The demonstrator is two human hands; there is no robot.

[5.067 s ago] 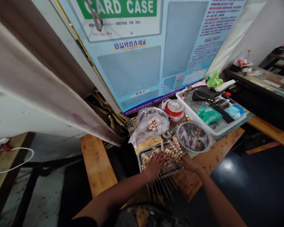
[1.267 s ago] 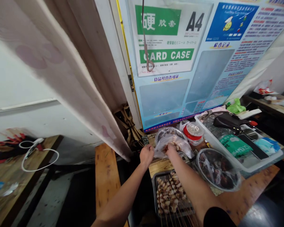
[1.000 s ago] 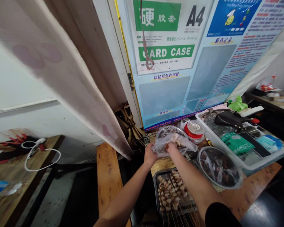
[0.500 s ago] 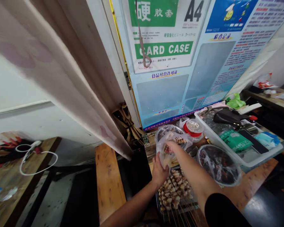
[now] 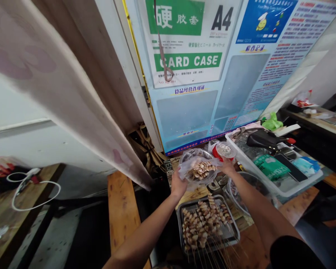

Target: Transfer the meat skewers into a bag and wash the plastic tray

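My left hand (image 5: 179, 184) is closed on the left edge of a clear plastic bag (image 5: 190, 175). At the bag's right end my right hand (image 5: 227, 167) is closed on its edge, so the bag is stretched between both hands. Skewered meat pieces (image 5: 203, 170) show in the bag's opening. Behind and below the bag is a round metal bowl (image 5: 197, 152) lined with plastic. Nearer to me, a metal tray (image 5: 237, 232) carries many skewers (image 5: 204, 222) of pale brown pieces, their thin sticks pointing toward me.
Right of my right hand stands a white bin (image 5: 289, 192) with a phone, a dark bag and packets. A plastic-covered bowl (image 5: 240, 186) is partly behind my right forearm. A red-rimmed tub (image 5: 224, 150) sits at the board's foot. A wooden bench (image 5: 123, 205) lies left.
My right hand has come out of the bag and moved right to its edge. My left hand has moved up and left. The bag is spread wider, and more of the tray shows.
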